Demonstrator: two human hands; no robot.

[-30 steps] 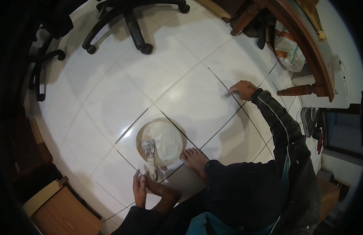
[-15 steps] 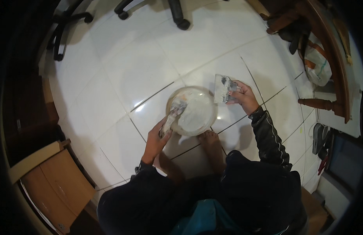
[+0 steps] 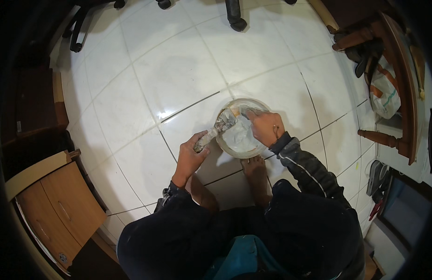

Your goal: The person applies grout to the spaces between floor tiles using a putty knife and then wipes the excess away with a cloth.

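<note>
Between my feet, a round pale tub [image 3: 224,146] holds thick white paste [image 3: 238,138]. My left hand [image 3: 190,155] is closed around the handle of a paste-caked scraper [image 3: 209,136]. The scraper's wider end reaches over the tub's left side, among the paste. My right hand [image 3: 267,128] is over the tub's right side, fingers pointing down into it. It grips a flat rectangular spreader plate [image 3: 249,112], mostly hidden by the hand now; its visible edge is close to the scraper's end.
White floor tiles [image 3: 178,74] surround the tub. Black chair legs [image 3: 234,16] stand at the far side. A wooden drawer cabinet [image 3: 69,205] is at the near left. On the right are a wooden furniture frame [image 3: 401,93], a white plastic bag [image 3: 385,93] and sandals [image 3: 378,179].
My right hand has brought the spreader plate leftward from beside the tub into it. The scraper in my left hand stays at the tub's left side. The view has shifted slightly.
</note>
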